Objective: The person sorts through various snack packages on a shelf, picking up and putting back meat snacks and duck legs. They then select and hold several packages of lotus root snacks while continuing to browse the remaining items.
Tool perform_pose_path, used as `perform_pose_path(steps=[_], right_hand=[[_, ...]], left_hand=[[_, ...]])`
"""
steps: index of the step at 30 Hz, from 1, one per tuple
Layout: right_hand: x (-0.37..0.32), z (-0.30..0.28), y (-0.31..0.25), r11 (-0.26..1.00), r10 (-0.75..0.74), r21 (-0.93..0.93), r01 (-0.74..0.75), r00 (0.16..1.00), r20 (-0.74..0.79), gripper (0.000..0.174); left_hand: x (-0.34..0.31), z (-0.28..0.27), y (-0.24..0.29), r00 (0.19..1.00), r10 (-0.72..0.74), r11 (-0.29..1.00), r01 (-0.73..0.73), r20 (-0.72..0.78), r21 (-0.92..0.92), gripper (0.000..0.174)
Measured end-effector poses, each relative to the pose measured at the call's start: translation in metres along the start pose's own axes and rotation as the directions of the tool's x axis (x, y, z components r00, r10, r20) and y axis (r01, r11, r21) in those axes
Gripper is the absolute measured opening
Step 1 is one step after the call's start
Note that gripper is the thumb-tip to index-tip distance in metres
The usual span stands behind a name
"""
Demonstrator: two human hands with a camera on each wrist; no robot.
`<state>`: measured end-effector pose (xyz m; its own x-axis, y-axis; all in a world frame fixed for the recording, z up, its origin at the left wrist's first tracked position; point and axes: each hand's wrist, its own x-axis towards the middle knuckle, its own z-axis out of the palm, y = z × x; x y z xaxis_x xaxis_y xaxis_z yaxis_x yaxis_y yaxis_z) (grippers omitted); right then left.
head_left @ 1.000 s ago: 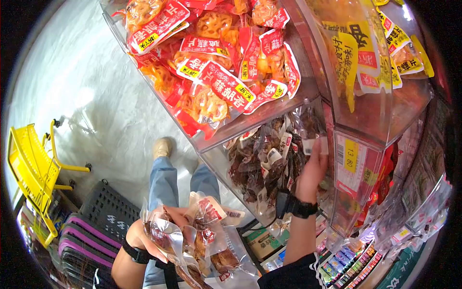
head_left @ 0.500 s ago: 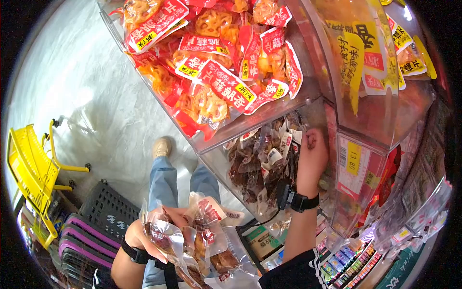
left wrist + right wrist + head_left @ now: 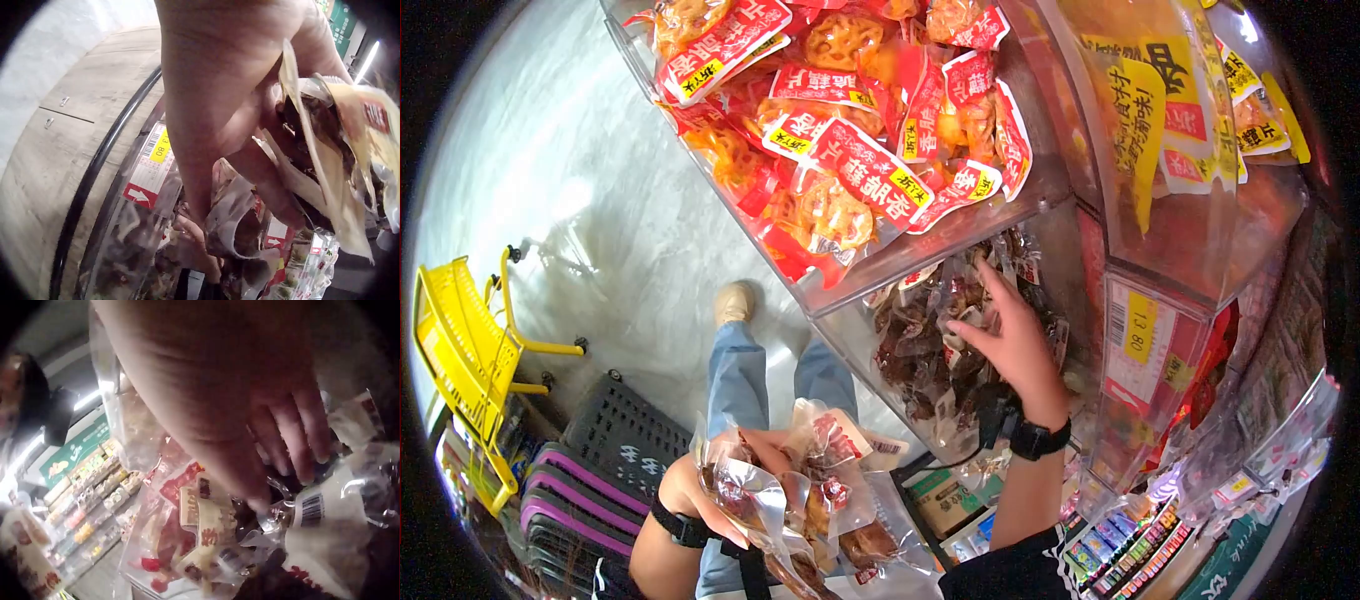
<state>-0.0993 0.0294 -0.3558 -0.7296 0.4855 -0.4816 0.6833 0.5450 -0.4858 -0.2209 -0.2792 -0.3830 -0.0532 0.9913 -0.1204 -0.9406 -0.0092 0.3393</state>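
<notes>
Several clear vacuum packs of brown meat snack (image 3: 830, 475) with cream labels are in my left hand (image 3: 692, 495), low in front of my body. In the left wrist view its fingers curl round the packs (image 3: 369, 119). My right hand (image 3: 1018, 345) is inside a clear plastic bin, above a pile of dark vacuum-packed snacks (image 3: 910, 345). Its thumb and index finger are spread apart. The right wrist view shows the fingertips down among the shiny packets (image 3: 337, 544), near a barcode label; nothing is gripped between them.
Beyond is a bin of red lotus-root snack bags (image 3: 850, 160); yellow bags (image 3: 1140, 130) fill one to the right. A price tag reading 13.80 (image 3: 1135, 325) hangs on the bin's right side. A yellow cart (image 3: 465, 350) and stacked dark baskets (image 3: 605, 470) stand at left.
My right hand has moved from the bin's right side leftward over the pile, its curled fingers now spread. My left hand keeps its hold on the packs.
</notes>
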Motion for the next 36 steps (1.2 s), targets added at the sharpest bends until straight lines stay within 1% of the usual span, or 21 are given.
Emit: perform_pose_path(steps=[1,3,4,5,6,7,9,10,12,15,16,19,22,23,25,28,31,34,35,36], right_hand=[[0.002,-0.002,0.005,1.000,0.010,-0.014,-0.009,1.000,0.028,0.066],[0.003,-0.005,0.008,0.998,0.025,-0.058,-0.021,0.997,0.071,0.070],[0.002,-0.004,0.009,0.993,-0.015,-0.114,0.024,0.997,0.081,0.069],[0.001,-0.004,0.009,0.983,-0.055,-0.168,0.070,0.994,0.092,0.068],[0.001,-0.005,0.004,0.990,-0.023,-0.139,0.033,0.997,0.073,0.062],[0.001,-0.006,0.004,0.991,-0.006,-0.133,0.014,0.998,0.063,0.062],[-0.001,-0.007,0.006,0.993,0.027,-0.115,-0.021,0.999,0.047,0.062],[-0.003,-0.007,0.007,0.987,0.039,-0.156,-0.047,0.998,-0.053,0.056],[-0.008,-0.006,0.011,0.968,0.049,-0.228,-0.108,0.967,-0.249,0.044],[-0.013,-0.010,0.025,0.926,0.072,-0.288,-0.245,0.863,-0.501,0.044],[-0.016,-0.010,0.024,0.919,0.064,-0.302,-0.254,0.851,-0.521,0.042],[-0.018,-0.009,0.022,0.777,-0.101,-0.577,-0.253,0.854,-0.510,0.038],[-0.016,-0.008,0.021,0.776,-0.082,-0.570,-0.271,0.851,-0.518,0.033],[-0.016,-0.008,0.018,0.780,-0.088,-0.571,-0.257,0.858,-0.507,0.032],[-0.017,-0.009,0.007,0.786,-0.100,-0.574,-0.230,0.869,-0.485,0.029],[-0.023,-0.007,-0.002,0.790,0.020,-0.555,-0.262,0.915,-0.403,0.023],[-0.023,-0.007,0.014,0.795,-0.032,-0.593,-0.125,0.969,-0.247,0.019],[-0.018,-0.010,0.016,0.847,-0.076,-0.518,-0.119,0.938,-0.338,0.017],[-0.016,-0.008,0.020,0.840,-0.073,-0.526,-0.130,0.935,-0.348,0.017],[-0.013,-0.004,0.025,0.833,-0.069,-0.534,-0.144,0.931,-0.358,0.018]], left_hand=[[-0.001,-0.002,0.000,1.000,0.002,1.000,-0.002,0.016,0.026,0.052],[-0.003,-0.002,0.001,0.999,-0.032,0.999,0.032,0.003,-0.014,0.053],[-0.003,-0.001,0.000,0.999,-0.050,0.998,0.050,0.000,-0.036,0.053],[-0.002,-0.001,-0.001,1.000,-0.028,0.999,0.028,0.004,-0.041,0.053],[-0.001,-0.001,-0.003,1.000,-0.004,0.999,0.004,0.007,-0.044,0.054],[0.000,0.000,-0.004,1.000,0.020,0.999,-0.020,0.008,-0.045,0.054],[-0.002,0.000,-0.002,1.000,0.001,0.999,-0.001,0.001,-0.046,0.054],[-0.004,0.001,-0.001,1.000,-0.009,0.999,0.009,-0.004,-0.048,0.054],[-0.010,-0.002,-0.005,1.000,-0.019,0.999,0.019,-0.013,-0.048,0.054],[-0.013,-0.008,-0.008,1.000,-0.013,0.999,0.013,-0.006,-0.031,0.054],[-0.013,-0.009,-0.008,1.000,-0.008,1.000,0.008,0.002,-0.023,0.053],[-0.011,-0.010,-0.008,0.999,0.034,0.999,-0.034,0.007,-0.017,0.053],[-0.011,-0.008,-0.004,1.000,-0.008,0.998,0.008,0.002,-0.067,0.054],[-0.010,-0.006,-0.002,1.000,-0.022,0.996,0.021,-0.004,-0.083,0.054],[-0.008,-0.006,-0.003,1.000,0.006,0.998,-0.007,-0.014,-0.067,0.054],[-0.006,-0.004,-0.003,1.000,0.009,0.996,-0.012,-0.030,-0.085,0.054],[-0.009,-0.004,-0.005,0.998,-0.016,0.993,0.008,-0.068,-0.120,0.054],[-0.009,0.000,-0.001,0.988,-0.054,0.990,0.034,-0.143,-0.138,0.053],[-0.008,0.002,0.000,0.983,-0.069,0.989,0.044,-0.171,-0.143,0.053],[-0.007,0.000,0.000,0.989,-0.059,0.993,0.044,-0.132,-0.108,0.053]])
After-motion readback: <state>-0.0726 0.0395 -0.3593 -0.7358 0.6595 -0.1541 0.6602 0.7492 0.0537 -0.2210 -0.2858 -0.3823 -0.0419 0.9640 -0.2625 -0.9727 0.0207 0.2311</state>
